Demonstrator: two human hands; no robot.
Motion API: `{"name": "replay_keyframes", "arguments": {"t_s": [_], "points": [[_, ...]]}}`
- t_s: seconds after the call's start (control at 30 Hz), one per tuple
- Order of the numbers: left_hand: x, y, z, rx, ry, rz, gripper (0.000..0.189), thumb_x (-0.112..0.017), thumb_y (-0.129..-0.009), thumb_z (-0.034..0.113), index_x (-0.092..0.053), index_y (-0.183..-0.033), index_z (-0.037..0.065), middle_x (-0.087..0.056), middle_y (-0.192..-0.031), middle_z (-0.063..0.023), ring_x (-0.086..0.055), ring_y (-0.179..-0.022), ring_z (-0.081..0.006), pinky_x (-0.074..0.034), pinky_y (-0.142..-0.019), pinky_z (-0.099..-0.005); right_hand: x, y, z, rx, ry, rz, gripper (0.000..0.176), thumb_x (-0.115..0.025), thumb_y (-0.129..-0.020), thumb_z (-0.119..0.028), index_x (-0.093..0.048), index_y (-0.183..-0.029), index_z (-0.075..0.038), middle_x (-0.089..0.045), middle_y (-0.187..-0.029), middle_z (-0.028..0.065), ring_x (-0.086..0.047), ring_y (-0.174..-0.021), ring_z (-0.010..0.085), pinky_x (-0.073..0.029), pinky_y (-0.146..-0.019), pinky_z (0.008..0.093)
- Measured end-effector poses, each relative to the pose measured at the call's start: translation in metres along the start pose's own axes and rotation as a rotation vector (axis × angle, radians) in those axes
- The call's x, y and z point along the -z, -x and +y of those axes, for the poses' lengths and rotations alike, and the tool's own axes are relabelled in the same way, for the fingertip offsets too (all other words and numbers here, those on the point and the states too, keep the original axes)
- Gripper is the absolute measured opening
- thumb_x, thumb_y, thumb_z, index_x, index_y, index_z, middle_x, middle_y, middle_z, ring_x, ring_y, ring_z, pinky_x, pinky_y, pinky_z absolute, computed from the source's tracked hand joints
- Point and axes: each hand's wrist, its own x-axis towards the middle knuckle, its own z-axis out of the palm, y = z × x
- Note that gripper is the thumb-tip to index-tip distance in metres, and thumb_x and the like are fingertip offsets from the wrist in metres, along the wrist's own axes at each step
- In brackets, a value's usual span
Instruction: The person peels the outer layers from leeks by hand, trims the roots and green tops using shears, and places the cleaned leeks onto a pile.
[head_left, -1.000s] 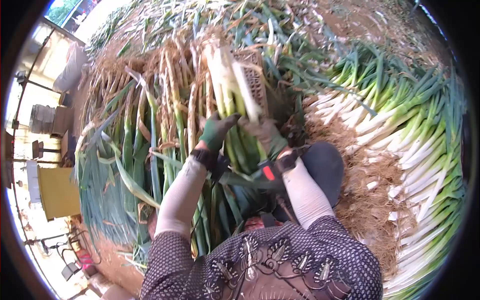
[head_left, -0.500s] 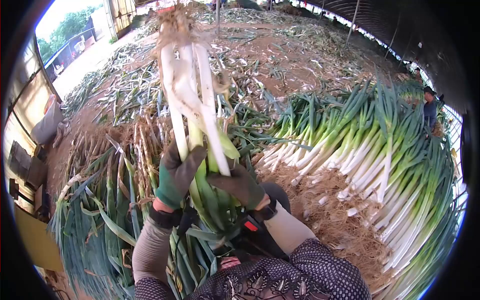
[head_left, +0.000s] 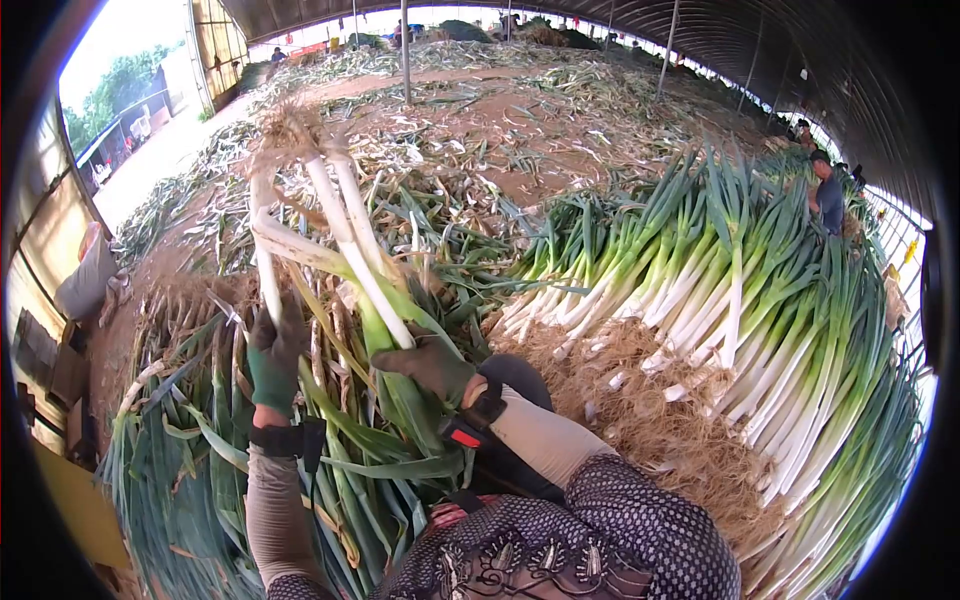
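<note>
My left hand (head_left: 277, 352), in a dark and green work glove, is closed around a long green onion, whose white stem sticks up out of the fist. My right hand (head_left: 430, 367), gloved as well, grips other green onions (head_left: 348, 238) by their lower part, their green leaves hanging down over my lap. The stems stand roots up and spread apart between the hands, and their brown roots (head_left: 290, 128) meet in a tangle at the top. Dry, yellowed leaves hang among them. Below and left of my hands lies a pile of untrimmed green onions (head_left: 170, 470).
To my right, cleaner green onions (head_left: 690, 290) lie in a long row, white ends toward me, beside a heap of cut roots (head_left: 640, 420). Leaf scraps (head_left: 480, 150) cover the ground ahead. A person (head_left: 828, 195) is at the far right. A sack (head_left: 88, 275) stands left.
My hands have moved apart and to the left, and the bunch has spread into separate stems. My left hand has shifted from the bunch onto one stem at its left side.
</note>
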Motion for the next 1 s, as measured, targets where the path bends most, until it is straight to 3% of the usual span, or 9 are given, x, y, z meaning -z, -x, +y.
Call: {"name": "replay_keyframes", "arguments": {"t_s": [0.17,0.33,0.47,0.53,0.67,0.73,0.87,0.93,1.0], "points": [[-0.044,0.020,-0.015,0.035,0.070,-0.182,0.034,-0.061,-0.096,0.016,-0.052,-0.125,-0.001,-0.065,-0.101,-0.0056,-0.060,-0.092,-0.0134,-0.052,-0.075,-0.0289,-0.033,-0.007,0.021,0.546,0.423,-0.004,0.036,-0.053,-0.097,-0.030,-0.059,-0.113,0.002,-0.068,-0.099,0.0200,-0.067,-0.089,0.0284,-0.051,-0.078,0.0369],[-0.067,0.016,0.032,0.165,-0.022,-0.143,0.049,-0.072,-0.084,0.007,-0.046,-0.125,-0.002,-0.066,-0.100,-0.0110,-0.065,-0.089,-0.0189,-0.057,-0.074,-0.0336,-0.022,0.001,0.002,0.506,0.820,-0.094,0.035,-0.053,-0.096,-0.033,-0.061,-0.106,-0.001,-0.065,-0.076,0.0230,-0.065,-0.068,0.0406,-0.050,-0.062,0.0454],[-0.060,-0.016,0.037,-0.323,-0.503,0.017,0.037,-0.071,-0.086,0.019,-0.055,-0.114,-0.001,-0.064,-0.094,-0.0051,-0.062,-0.079,-0.0138,-0.051,-0.070,-0.0289,-0.021,0.010,-0.040,0.621,0.857,-0.009,0.032,-0.054,-0.096,-0.030,-0.063,-0.108,-0.002,-0.062,-0.072,0.0225,-0.063,-0.064,0.0395,-0.047,-0.056,0.0456],[-0.048,-0.039,0.059,-0.137,-0.071,-0.016,0.031,-0.068,-0.089,0.022,-0.060,-0.109,-0.001,-0.063,-0.095,-0.0041,-0.060,-0.080,-0.0123,-0.049,-0.072,-0.0287,-0.020,0.005,-0.041,0.855,0.955,0.109,0.027,-0.055,-0.096,-0.025,-0.065,-0.112,-0.005,-0.059,-0.068,0.0199,-0.061,-0.057,0.0334,-0.044,-0.050,0.0418],[-0.024,-0.067,0.146,-0.250,-0.236,0.144,0.033,-0.064,-0.093,0.026,-0.065,-0.111,-0.001,-0.066,-0.094,-0.0035,-0.057,-0.073,-0.0096,-0.044,-0.062,-0.0244,-0.002,0.014,-0.058,0.486,-0.192,0.000,0.035,-0.054,-0.100,-0.030,-0.059,-0.119,-0.002,-0.071,-0.086,0.0132,-0.069,-0.073,0.0210,-0.054,-0.066,0.0350],[0.060,-0.106,0.164,-0.922,-0.932,-0.028,0.037,-0.046,-0.097,0.010,-0.058,-0.131,0.001,-0.066,-0.113,-0.0085,-0.063,-0.087,-0.0169,-0.051,-0.078,-0.0274,0.024,0.024,-0.060,0.378,-0.290,0.006,0.035,-0.053,-0.102,-0.032,-0.059,-0.120,-0.002,-0.070,-0.091,0.0071,-0.067,-0.079,0.0141,-0.055,-0.070,0.0298],[0.117,-0.114,0.284,-1.039,-1.500,0.127,0.048,-0.048,-0.094,0.004,-0.049,-0.142,0.006,-0.066,-0.115,-0.0117,-0.064,-0.088,-0.0183,-0.052,-0.076,-0.0273,0.072,0.023,-0.031,0.331,-0.319,0.119,0.036,-0.053,-0.102,-0.034,-0.062,-0.118,-0.004,-0.071,-0.091,0.0075,-0.067,-0.078,0.0147,-0.055,-0.071,0.0290],[0.028,-0.067,0.343,-0.509,-0.687,0.415,0.069,-0.074,-0.087,0.013,-0.037,-0.142,-0.007,-0.060,-0.125,-0.0212,-0.061,-0.103,-0.0213,-0.052,-0.088,-0.0336,0.087,0.028,-0.023,0.254,-0.326,0.169,0.037,-0.054,-0.101,-0.036,-0.062,-0.117,-0.004,-0.071,-0.090,0.0071,-0.067,-0.076,0.0144,-0.054,-0.070,0.0287],[0.003,-0.045,0.368,-0.638,-0.999,0.525,0.062,-0.072,-0.088,0.011,-0.041,-0.136,-0.014,-0.063,-0.119,-0.0204,-0.063,-0.099,-0.0233,-0.052,-0.088,-0.0322,0.096,0.028,-0.016,0.192,-0.321,0.177,0.037,-0.056,-0.099,-0.037,-0.062,-0.117,-0.004,-0.071,-0.089,0.0070,-0.067,-0.074,0.0139,-0.054,-0.068,0.0290]]}}
